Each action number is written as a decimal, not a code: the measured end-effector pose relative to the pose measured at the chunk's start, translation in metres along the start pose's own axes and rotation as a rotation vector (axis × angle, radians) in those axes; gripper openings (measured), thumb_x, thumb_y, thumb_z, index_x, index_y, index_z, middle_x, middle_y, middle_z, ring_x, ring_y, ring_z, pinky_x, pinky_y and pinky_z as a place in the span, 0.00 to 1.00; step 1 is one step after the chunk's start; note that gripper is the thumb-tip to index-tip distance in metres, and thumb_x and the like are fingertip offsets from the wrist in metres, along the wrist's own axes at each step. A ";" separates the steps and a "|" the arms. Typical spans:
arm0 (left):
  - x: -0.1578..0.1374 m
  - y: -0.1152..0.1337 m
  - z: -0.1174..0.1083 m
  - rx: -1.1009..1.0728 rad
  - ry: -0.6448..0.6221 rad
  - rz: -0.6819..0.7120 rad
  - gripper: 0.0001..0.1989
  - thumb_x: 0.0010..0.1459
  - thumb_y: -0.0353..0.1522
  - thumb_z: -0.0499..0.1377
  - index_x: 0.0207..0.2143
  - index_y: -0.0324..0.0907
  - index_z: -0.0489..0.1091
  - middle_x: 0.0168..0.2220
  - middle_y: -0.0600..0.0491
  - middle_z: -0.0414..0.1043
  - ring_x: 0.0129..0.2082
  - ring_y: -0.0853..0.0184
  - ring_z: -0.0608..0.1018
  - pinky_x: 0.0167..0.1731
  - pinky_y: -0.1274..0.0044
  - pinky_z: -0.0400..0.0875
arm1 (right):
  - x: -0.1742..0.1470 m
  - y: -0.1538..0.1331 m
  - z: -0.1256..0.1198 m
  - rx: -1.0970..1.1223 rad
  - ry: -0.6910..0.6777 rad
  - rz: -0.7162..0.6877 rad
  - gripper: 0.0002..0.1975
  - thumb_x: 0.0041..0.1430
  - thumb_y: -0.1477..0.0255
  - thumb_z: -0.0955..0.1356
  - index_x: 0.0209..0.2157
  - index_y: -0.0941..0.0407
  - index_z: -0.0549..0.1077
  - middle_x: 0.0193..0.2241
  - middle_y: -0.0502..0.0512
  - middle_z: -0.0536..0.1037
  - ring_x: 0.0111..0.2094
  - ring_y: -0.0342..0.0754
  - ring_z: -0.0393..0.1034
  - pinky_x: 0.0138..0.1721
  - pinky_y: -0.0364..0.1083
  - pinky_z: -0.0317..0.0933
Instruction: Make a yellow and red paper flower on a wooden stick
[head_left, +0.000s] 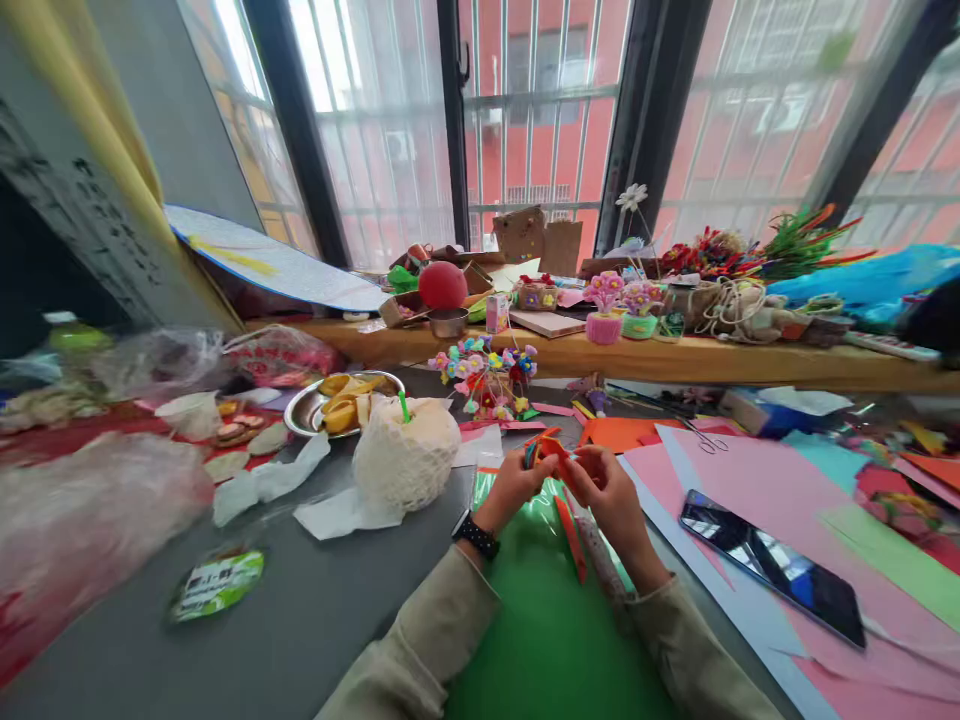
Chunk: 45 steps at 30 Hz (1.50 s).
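My left hand (516, 490), with a watch on its wrist, pinches a small piece of orange paper (556, 456). A small blue loop (531, 456) shows at its fingers; what it belongs to is hidden. My right hand (611, 500) has its fingers closed on the other side of the same orange paper. Both hands are over a glossy green sheet (555, 640). Below them lies an orange strip (571, 540), close to a long patterned pale item (596, 545) partly covered by my right forearm.
A netted coconut with a straw (409, 455) and a metal bowl of peels (300, 412) stand left. A phone (772, 565) lies on pink paper (720, 475) at right, with scissors (705, 435) behind. Craft flowers (487, 375) stand before the wooden ledge (480, 345).
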<state>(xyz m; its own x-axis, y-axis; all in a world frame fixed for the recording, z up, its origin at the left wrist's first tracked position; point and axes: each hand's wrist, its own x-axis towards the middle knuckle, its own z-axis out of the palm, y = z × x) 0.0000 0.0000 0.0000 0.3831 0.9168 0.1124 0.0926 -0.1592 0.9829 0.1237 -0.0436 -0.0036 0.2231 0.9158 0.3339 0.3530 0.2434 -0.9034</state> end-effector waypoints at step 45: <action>-0.005 0.003 0.012 -0.111 -0.031 -0.002 0.16 0.46 0.42 0.51 0.17 0.39 0.55 0.11 0.63 0.47 0.11 0.79 0.53 0.12 0.83 0.47 | -0.003 -0.003 -0.005 0.114 -0.106 0.007 0.12 0.47 0.64 0.62 0.26 0.59 0.69 0.21 0.53 0.73 0.23 0.46 0.67 0.26 0.44 0.61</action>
<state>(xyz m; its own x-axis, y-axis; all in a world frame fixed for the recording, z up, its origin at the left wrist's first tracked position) 0.0094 -0.0096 0.0001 0.4110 0.9053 0.1072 -0.0085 -0.1138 0.9935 0.1270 -0.0484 -0.0007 0.1256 0.9449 0.3023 0.2447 0.2658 -0.9325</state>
